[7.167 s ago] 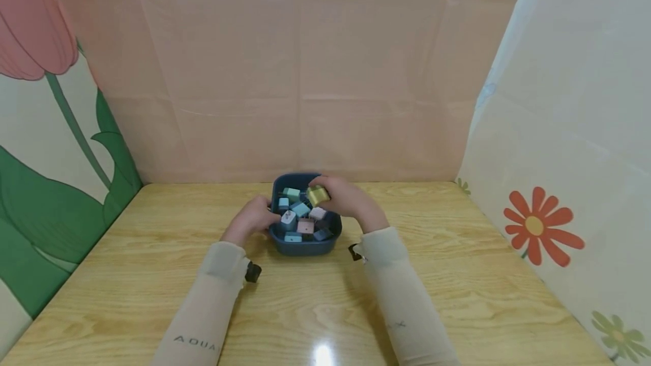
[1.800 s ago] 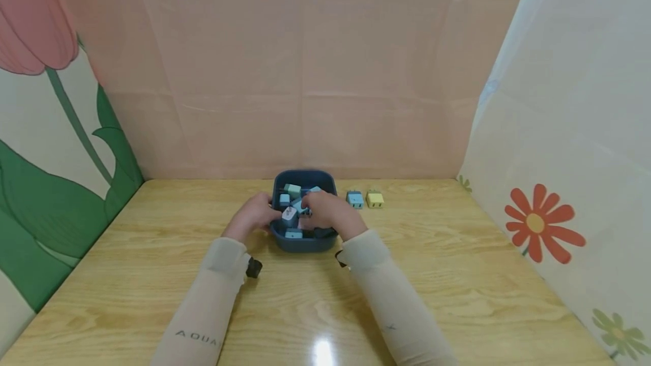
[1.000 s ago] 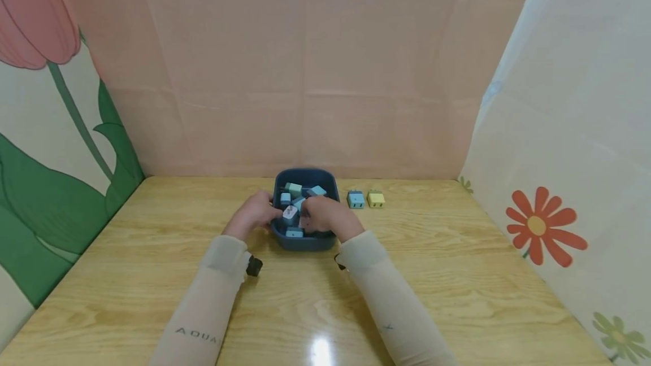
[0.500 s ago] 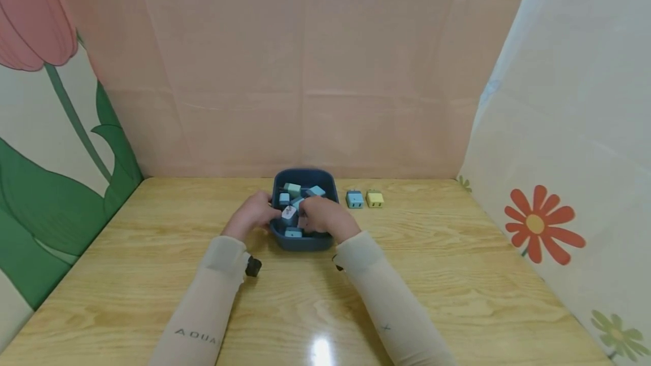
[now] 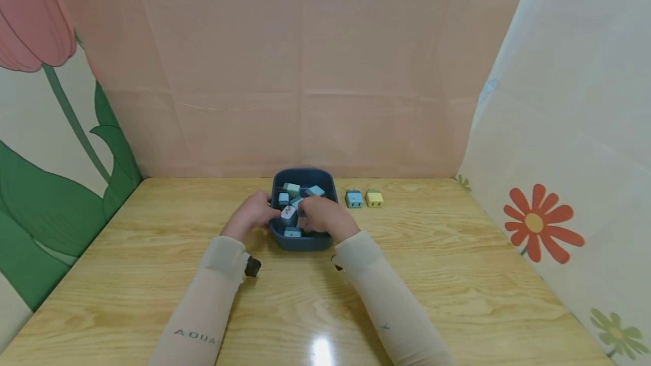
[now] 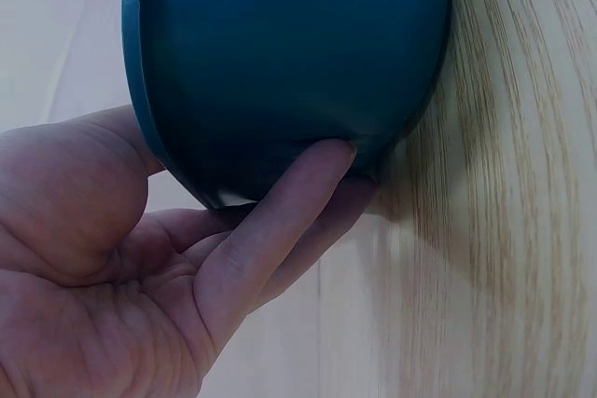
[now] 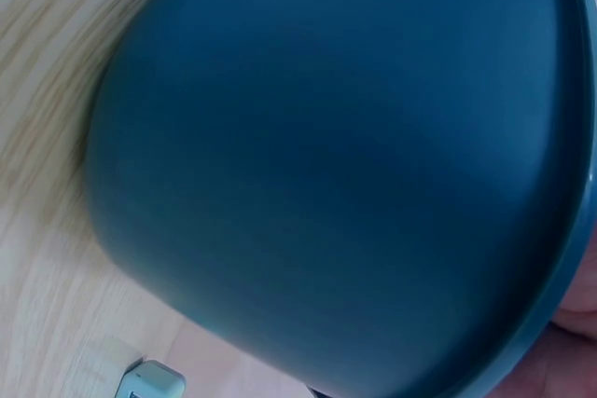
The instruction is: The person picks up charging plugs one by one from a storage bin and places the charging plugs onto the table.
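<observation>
A dark blue plastic bin point(image 5: 302, 244) holds several small plug-in chargers, among them a green one point(image 5: 292, 188), a blue one point(image 5: 315, 191) and one with a pale face and prongs up point(image 5: 289, 213). My left hand point(image 5: 252, 214) grips the bin's left side; in the left wrist view its fingers point(image 6: 298, 198) lie against the outer wall. Over the right rim, my right hand point(image 5: 328, 216) reaches down among the chargers. Its fingertips are hidden by the hand and, in the right wrist view, by the bin's wall; I cannot tell whether they pinch a charger.
Right of the bin, a light blue charger point(image 5: 354, 199) and a yellow charger point(image 5: 374, 199) stand side by side on the wooden table point(image 5: 458, 275). A pink backdrop point(image 5: 381, 72) rises behind the table, with flower-printed sheets at both sides.
The yellow charger, earlier in my right hand, now stands on the table beside a light blue one. My right hand is back inside the bin, almost still lately. My left hand stays at the bin.
</observation>
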Tool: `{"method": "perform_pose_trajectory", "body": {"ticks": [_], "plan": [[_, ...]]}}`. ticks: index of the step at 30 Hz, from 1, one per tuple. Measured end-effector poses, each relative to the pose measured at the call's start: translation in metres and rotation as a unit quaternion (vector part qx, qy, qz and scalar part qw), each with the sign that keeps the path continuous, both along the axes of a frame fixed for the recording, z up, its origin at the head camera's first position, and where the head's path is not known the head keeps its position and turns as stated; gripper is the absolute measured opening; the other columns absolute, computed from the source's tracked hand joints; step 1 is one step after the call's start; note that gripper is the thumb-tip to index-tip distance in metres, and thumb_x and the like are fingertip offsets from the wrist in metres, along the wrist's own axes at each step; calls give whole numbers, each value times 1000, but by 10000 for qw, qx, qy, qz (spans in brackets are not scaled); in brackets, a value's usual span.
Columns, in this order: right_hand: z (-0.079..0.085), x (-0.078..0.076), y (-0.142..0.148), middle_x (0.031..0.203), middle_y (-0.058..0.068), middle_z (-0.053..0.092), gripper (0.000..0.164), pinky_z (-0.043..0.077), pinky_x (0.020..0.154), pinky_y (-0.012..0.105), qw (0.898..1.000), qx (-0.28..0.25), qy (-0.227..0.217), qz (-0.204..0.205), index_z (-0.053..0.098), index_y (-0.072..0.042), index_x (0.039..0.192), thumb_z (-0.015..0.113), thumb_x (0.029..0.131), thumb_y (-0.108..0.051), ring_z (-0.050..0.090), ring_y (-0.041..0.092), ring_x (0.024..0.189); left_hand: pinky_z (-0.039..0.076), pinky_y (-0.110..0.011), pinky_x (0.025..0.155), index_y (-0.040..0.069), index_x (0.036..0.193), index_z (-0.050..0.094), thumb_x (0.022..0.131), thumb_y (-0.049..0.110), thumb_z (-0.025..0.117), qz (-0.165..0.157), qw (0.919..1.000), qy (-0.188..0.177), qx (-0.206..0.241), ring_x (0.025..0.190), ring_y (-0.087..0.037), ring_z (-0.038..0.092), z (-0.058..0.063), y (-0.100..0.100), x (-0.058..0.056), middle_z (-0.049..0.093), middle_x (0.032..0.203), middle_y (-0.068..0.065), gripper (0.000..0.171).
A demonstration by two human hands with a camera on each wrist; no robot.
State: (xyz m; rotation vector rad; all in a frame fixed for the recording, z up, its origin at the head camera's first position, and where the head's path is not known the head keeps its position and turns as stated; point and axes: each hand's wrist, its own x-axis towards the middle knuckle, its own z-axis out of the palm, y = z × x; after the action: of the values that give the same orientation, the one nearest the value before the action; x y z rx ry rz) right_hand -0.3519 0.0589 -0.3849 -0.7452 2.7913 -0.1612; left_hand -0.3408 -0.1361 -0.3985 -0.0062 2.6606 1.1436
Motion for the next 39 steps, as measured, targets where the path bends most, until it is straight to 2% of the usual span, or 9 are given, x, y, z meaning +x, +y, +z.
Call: {"method": "perform_pose_trajectory", "body": {"ticks": [12, 19, 27, 32, 34, 39], "plan": [[0, 1, 1, 111, 6, 78, 20, 59, 91, 41, 9998, -108, 133, 117, 78, -9, 121, 74, 104, -19, 64, 21, 90, 65, -34, 80, -6, 131, 68, 106, 15, 67, -36, 10000, -21, 17, 90, -22, 73, 3, 1, 3, 75, 119, -21, 33], [6, -3, 7, 122, 6, 78, 30, 61, 99, 44, 9989, -260, 335, 208, 76, -11, 127, 80, 98, -15, 69, 21, 102, 66, -36, 83, -7, 132, 68, 107, 15, 66, -9, 10000, -40, 39, 91, -22, 73, 5, 2, 5, 75, 122, -22, 33], [19, -4, 17, 126, 7, 76, 34, 62, 102, 46, 9973, -627, 326, 223, 75, -11, 131, 80, 98, -15, 70, 24, 111, 66, -37, 85, -7, 134, 66, 107, 15, 65, -45, 10000, -60, 52, 92, -24, 75, 6, 1, 5, 75, 124, -23, 35], [27, -6, 30, 132, 10, 75, 40, 60, 107, 46, 9933, -1030, 463, 236, 72, -8, 135, 81, 96, -14, 69, 25, 119, 67, -37, 83, -8, 135, 66, 107, 15, 65, -73, 9999, -42, 106, 91, -24, 76, 4, 1, 4, 74, 125, -24, 36], [32, -7, 38, 132, 12, 74, 42, 60, 106, 47, 9903, -1222, 594, 305, 71, -5, 136, 81, 95, -12, 68, 26, 117, 67, -37, 82, -9, 135, 66, 107, 14, 65, -71, 9999, -33, 92, 90, -25, 76, 4, 2, 3, 74, 125, -24, 36], [40, -13, 68, 135, 19, 72, 46, 59, 108, 51, 9807, -1839, 659, 133, 67, 2, 139, 79, 95, -7, 68, 33, 122, 67, -36, 81, -8, 135, 66, 106, 14, 66, -17, 10000, -64, 63, 89, -25, 76, 4, 3, 3, 74, 125, -24, 36]]}}
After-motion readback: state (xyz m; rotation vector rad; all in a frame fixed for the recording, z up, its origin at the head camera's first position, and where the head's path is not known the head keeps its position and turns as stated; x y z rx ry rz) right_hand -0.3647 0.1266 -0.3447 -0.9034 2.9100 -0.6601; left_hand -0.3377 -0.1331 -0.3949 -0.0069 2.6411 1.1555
